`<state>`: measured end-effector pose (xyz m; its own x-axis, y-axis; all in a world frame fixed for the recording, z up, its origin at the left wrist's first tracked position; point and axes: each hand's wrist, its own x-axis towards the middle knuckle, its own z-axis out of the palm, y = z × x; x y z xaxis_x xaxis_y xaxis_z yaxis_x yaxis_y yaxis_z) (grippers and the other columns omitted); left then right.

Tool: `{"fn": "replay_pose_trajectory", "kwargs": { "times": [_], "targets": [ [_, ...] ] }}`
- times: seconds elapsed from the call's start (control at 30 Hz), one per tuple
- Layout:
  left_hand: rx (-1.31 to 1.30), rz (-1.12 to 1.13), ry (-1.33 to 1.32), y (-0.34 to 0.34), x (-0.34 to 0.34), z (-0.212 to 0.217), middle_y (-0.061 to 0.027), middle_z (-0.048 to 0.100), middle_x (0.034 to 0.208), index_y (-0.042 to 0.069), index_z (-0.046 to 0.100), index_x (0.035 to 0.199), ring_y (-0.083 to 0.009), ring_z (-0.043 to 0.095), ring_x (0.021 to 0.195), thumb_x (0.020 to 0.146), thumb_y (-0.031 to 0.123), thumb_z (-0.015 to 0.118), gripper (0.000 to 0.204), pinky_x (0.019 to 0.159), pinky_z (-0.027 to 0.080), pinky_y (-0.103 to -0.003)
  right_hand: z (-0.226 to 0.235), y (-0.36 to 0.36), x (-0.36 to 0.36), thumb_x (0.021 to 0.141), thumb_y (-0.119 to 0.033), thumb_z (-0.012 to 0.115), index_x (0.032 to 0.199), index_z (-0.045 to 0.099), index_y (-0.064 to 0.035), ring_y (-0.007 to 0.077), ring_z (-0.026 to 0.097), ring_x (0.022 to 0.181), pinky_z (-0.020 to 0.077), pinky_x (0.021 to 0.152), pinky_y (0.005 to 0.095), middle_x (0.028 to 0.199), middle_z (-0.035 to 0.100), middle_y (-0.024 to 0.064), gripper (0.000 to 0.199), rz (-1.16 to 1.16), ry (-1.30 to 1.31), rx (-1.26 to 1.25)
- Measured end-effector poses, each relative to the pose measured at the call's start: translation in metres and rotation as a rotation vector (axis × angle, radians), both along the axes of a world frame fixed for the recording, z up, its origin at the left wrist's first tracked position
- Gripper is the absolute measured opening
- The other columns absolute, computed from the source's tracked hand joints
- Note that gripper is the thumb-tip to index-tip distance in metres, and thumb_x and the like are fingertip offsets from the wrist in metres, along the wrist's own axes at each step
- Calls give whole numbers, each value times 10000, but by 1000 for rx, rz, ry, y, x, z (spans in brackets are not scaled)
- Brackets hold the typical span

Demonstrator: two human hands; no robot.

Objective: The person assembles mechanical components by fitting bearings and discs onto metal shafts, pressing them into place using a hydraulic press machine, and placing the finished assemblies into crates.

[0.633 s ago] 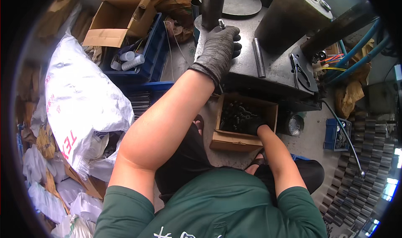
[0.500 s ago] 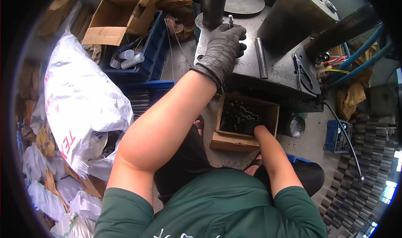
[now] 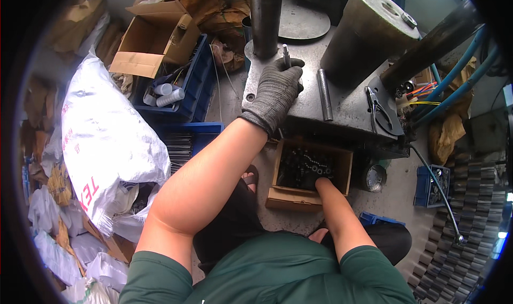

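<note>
My left hand [image 3: 275, 90], in a grey knitted glove, is closed around a slim metal pin [image 3: 286, 54] above the steel plate [image 3: 307, 103]. The pin's bright tip sticks up past the thumb and fingers. Just behind it rises a dark steel column [image 3: 265, 20]. My right hand [image 3: 318, 182] reaches down into an open cardboard box [image 3: 296, 199] below the plate. Dark small metal parts [image 3: 315, 168], some ring-shaped, lie in that box. Shadow and the dark contents hide the right fingers.
A short steel rod [image 3: 325, 95], pliers [image 3: 378, 109] and a big steel cylinder [image 3: 360, 34] rest on the plate. A white woven sack [image 3: 109, 143] and a blue crate [image 3: 197, 85] stand left. Blue hoses [image 3: 454, 79] and stacked metal pieces [image 3: 459, 240] are right.
The whole view has shifted, so the plate and box sit lower in the picture. My left hand keeps hold of the pin. My right wrist has moved slightly left in the box.
</note>
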<state>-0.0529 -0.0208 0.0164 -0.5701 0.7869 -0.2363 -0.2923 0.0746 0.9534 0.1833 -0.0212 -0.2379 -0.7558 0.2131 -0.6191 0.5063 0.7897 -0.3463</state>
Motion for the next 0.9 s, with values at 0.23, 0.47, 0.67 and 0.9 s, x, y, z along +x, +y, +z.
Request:
{"fn": "replay_pose_trajectory", "kwargs": {
  "times": [0.23,0.47,0.67,0.9],
  "targets": [
    [-135,-4,616,6,-16,-20,-186,704,970,61,754,1125,-301,713,852,874,188,696,287,825,582,-402,-3,10,23,939,-553,589,1478,582,-167,344,519,1389,387,1188,425,1513,543,173,662,10,-35,-2],
    [-40,-101,366,16,-18,-48,-155,718,887,35,728,1076,-273,719,801,872,140,702,231,803,580,-386,-11,11,44,959,-558,567,1507,557,-179,328,485,1435,364,1213,411,1563,509,157,667,26,-83,15],
    [85,-50,-45,13,-15,-30,-59,660,836,32,648,1098,-168,671,706,986,111,639,137,630,586,-312,104,13,24,929,-513,630,1428,634,-156,385,593,1307,445,1137,440,1495,568,191,613,-7,-81,17],
    [208,-153,-417,-23,16,25,-138,587,1184,169,384,1528,-241,695,955,1099,365,518,491,796,640,-471,255,57,21,821,-195,775,873,646,-53,412,681,836,576,757,482,872,645,208,199,-152,818,319]
  ]
}}
